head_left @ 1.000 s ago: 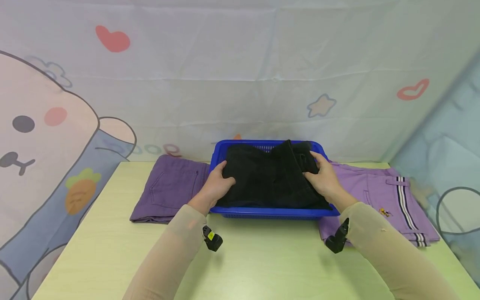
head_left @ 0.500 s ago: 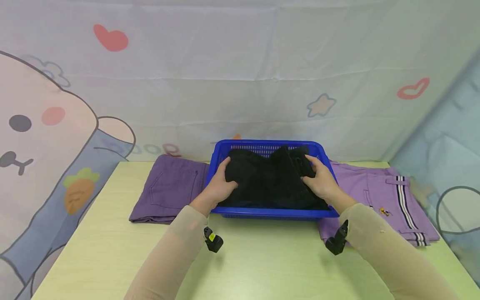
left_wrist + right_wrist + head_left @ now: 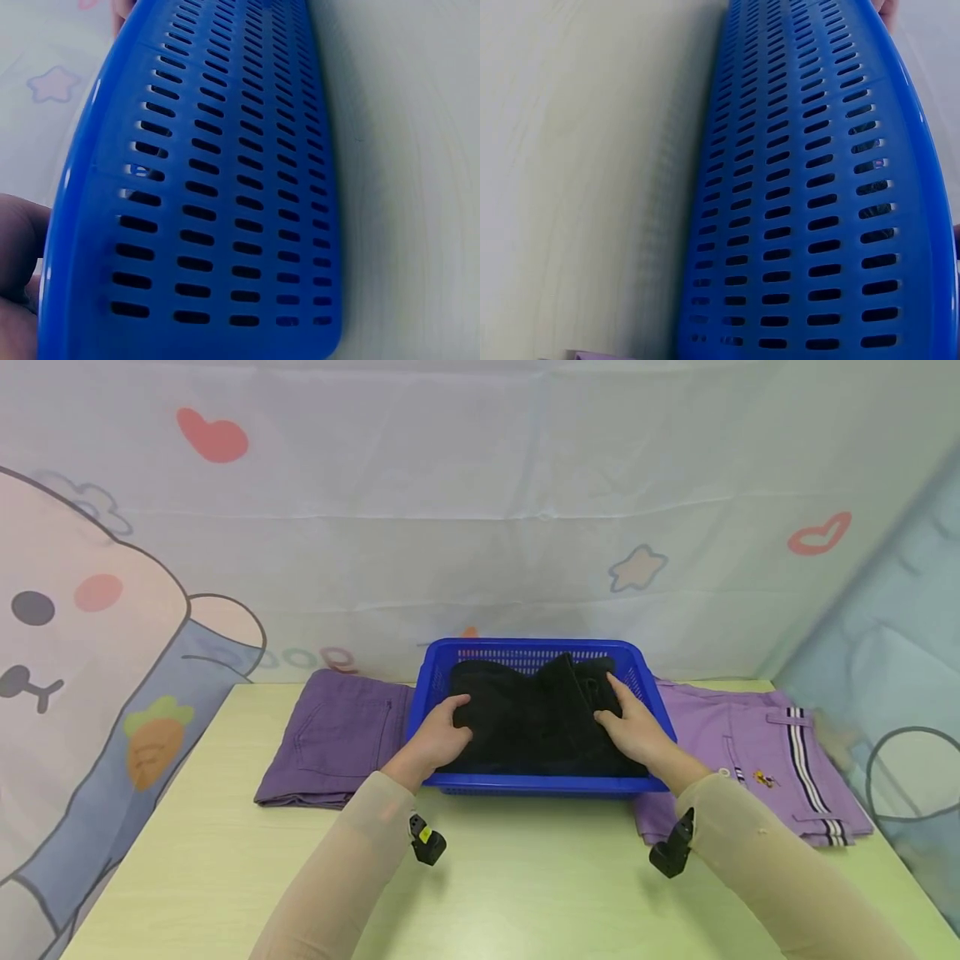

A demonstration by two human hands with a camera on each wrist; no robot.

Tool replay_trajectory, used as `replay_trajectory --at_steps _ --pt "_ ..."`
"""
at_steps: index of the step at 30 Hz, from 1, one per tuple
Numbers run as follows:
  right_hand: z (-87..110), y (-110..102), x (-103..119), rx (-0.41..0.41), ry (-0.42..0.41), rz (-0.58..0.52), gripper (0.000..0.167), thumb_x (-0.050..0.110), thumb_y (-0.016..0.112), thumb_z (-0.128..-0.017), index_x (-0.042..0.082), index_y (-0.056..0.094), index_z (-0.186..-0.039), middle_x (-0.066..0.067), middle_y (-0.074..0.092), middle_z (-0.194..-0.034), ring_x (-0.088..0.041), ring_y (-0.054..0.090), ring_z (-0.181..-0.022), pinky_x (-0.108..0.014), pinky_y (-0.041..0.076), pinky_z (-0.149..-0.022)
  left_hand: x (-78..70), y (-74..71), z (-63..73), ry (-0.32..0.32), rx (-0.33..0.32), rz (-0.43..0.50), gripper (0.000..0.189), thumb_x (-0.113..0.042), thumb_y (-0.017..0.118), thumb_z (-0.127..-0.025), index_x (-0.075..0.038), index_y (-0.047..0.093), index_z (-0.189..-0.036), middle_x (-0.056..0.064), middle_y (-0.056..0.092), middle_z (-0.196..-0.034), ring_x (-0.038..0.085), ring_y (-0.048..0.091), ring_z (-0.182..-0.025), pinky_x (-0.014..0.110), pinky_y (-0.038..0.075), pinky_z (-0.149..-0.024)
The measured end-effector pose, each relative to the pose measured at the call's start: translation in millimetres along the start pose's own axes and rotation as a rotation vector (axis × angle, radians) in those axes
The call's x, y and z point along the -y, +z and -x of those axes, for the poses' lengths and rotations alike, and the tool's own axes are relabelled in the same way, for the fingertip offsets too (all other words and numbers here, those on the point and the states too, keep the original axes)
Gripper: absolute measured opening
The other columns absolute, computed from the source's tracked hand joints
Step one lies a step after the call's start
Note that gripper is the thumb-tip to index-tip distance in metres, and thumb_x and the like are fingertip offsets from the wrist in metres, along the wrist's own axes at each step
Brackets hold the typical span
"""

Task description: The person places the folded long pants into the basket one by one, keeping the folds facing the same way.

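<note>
Folded black trousers [image 3: 525, 718] lie low inside the blue plastic basket [image 3: 543, 783], with the back wall's holes showing above them. My left hand [image 3: 437, 735] grips their left edge, thumb and forefinger apart on the cloth. On the opposite side my right hand [image 3: 636, 727] holds the right edge, near a belt loop and waistband fold. Other fingertips are hidden by cloth and basket. In the left wrist view the perforated basket wall [image 3: 225, 187] fills the middle, part of a hand [image 3: 16, 277] behind its rim. The right wrist view shows mostly the same basket's front wall [image 3: 795, 202].
Left of the basket lies a folded dark purple pair of trousers [image 3: 337, 739]. Lilac trousers [image 3: 757, 760] with striped trim lie on the right, partly behind the basket and right arm. A printed cloth backdrop [image 3: 480, 527] hangs behind the pale wooden table [image 3: 525, 877].
The black trousers have sunk lower into the basket, baring more of its back wall. Both hands have gone down with them, the right one shifting slightly left.
</note>
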State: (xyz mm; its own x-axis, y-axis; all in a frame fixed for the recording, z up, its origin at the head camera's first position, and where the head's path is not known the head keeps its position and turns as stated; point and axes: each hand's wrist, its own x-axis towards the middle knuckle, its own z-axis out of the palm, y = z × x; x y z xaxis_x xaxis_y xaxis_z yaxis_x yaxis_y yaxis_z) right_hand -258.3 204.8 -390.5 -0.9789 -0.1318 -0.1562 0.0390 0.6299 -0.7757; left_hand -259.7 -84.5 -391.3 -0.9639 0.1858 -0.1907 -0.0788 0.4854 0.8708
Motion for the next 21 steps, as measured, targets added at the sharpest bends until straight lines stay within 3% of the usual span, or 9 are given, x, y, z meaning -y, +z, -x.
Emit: replay_trajectory --at_steps 2,7,13,21 --pt "1.5 0.6 -0.9 0.013 0.003 0.004 0.073 0.034 0.040 -0.100 0.021 -0.009 -0.152 -0.013 -0.005 -0.159 -0.039 -0.002 -0.145 -0.063 0.010 -0.112 0.4 0.8 -0.1 -0.007 -0.003 -0.010 0.063 0.000 0.043 -0.089 -0.010 0.028 -0.148 0.012 0.022 -0.156 0.027 0.031 -0.132 0.041 0.035 -0.090" --pt "5.0 3.4 -4.6 0.033 -0.029 0.051 0.088 0.052 0.043 -0.096 0.015 -0.017 -0.149 -0.014 -0.013 -0.158 -0.039 -0.007 -0.145 -0.063 0.006 -0.113 -0.2 2.6 1.8 -0.032 -0.009 -0.015 0.063 0.000 0.043 -0.090 -0.007 0.025 -0.149 0.013 0.021 -0.156 0.030 0.021 -0.142 0.045 0.034 -0.104" --pt "7.8 8.1 -8.4 0.012 -0.090 0.162 0.091 0.033 0.060 -0.091 0.021 -0.006 -0.152 -0.023 -0.012 -0.156 -0.048 -0.005 -0.142 -0.071 0.013 -0.106 -0.2 3.8 3.0 -0.061 -0.019 -0.026 0.063 -0.001 0.042 -0.090 -0.006 0.023 -0.150 0.013 0.019 -0.157 0.031 0.017 -0.144 0.046 0.033 -0.107" --pt "9.3 15.3 -12.6 -0.028 -0.127 0.246 0.072 0.017 0.061 -0.091 0.015 0.022 -0.151 -0.030 -0.011 -0.154 -0.053 0.003 -0.139 -0.068 0.020 -0.106 3.5 6.6 3.8 -0.086 -0.045 -0.096 0.064 -0.003 0.043 -0.090 -0.005 0.021 -0.150 0.017 0.016 -0.157 0.034 0.014 -0.144 0.048 0.029 -0.111"
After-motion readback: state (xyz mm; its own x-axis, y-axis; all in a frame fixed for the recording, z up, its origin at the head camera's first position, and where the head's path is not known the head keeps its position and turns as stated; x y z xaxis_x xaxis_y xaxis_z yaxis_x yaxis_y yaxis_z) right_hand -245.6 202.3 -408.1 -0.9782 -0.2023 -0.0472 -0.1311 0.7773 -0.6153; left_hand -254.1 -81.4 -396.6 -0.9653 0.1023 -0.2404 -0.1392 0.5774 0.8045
